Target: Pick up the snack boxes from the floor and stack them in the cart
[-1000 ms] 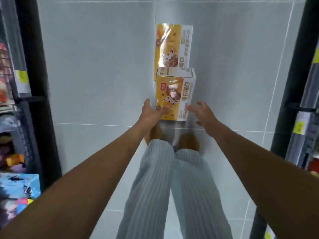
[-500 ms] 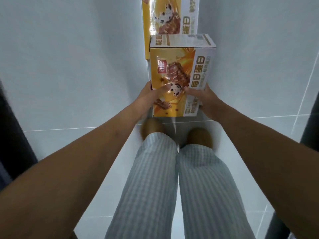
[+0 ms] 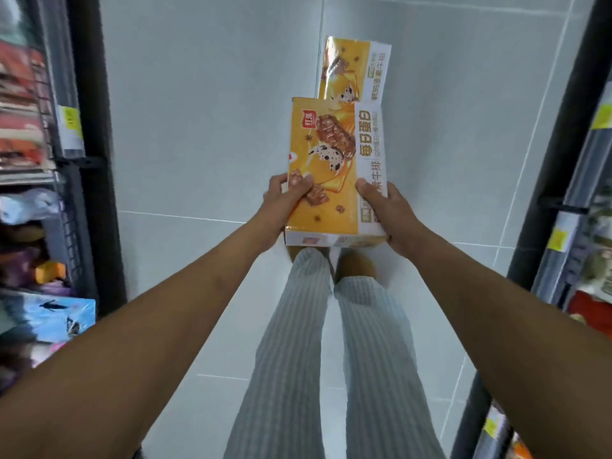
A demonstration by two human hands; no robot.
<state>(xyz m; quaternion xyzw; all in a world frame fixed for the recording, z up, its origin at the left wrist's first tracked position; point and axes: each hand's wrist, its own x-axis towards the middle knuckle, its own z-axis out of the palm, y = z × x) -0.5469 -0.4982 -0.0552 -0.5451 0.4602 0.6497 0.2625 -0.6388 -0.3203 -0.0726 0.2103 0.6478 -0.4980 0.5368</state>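
Observation:
I hold a yellow and white snack box [image 3: 334, 167] flat in front of me, above my feet. My left hand [image 3: 284, 200] grips its left edge with the thumb on top. On the right edge my right hand [image 3: 387, 210] grips the same box. A second, matching snack box [image 3: 356, 69] lies on the pale tiled floor farther ahead, partly covered by the held box. No cart is in view.
Dark shelf uprights line both sides of the aisle. Packaged goods fill the left shelves [image 3: 29, 160]; the right shelves [image 3: 583, 226] carry yellow price tags. My striped trouser legs [image 3: 334, 342] and brown shoes stand on the pale tiled floor [image 3: 198, 127] between them.
Both hands reached down to the nearer box, closed on its sides and lifted it off the floor. It has tipped from upright to flat, face up. The farther box stayed on the floor.

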